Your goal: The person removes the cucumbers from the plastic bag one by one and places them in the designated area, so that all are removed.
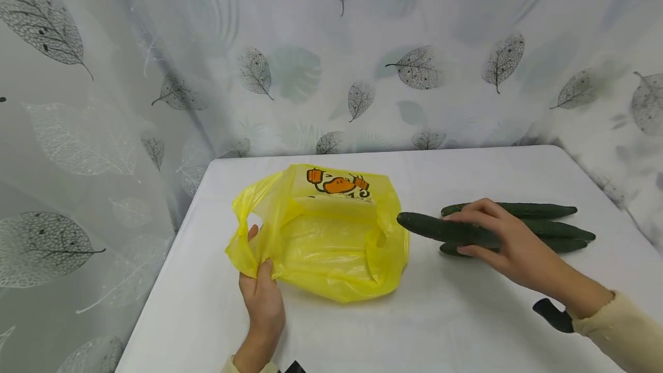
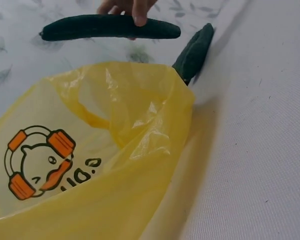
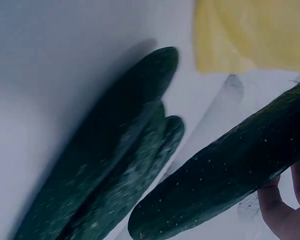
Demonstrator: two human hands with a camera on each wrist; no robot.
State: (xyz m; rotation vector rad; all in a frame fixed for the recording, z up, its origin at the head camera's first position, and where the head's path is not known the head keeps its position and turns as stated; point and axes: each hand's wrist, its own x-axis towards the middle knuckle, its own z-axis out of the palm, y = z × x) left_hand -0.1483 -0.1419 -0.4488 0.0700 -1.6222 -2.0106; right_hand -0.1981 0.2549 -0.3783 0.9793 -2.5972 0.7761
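A yellow plastic bag (image 1: 331, 246) with a cartoon duck print lies on the table, its mouth spread toward me. My left hand (image 1: 264, 301) grips the bag's left handle edge, thumb in front and fingertips behind the plastic. Above the other cucumbers, my right hand (image 1: 505, 240) holds a dark green cucumber (image 1: 427, 229) between thumb and fingers, with its far end close to the bag's right side. In the left wrist view this cucumber (image 2: 75, 27) is raised clear of the table. Several more cucumbers (image 1: 561, 229) lie side by side under and behind the right hand.
A white table (image 1: 181, 315) carries everything. Behind it and on both sides hangs a pale curtain (image 1: 207, 45) with a leaf print. A black strap end (image 1: 553, 314) sticks out by the right wrist.
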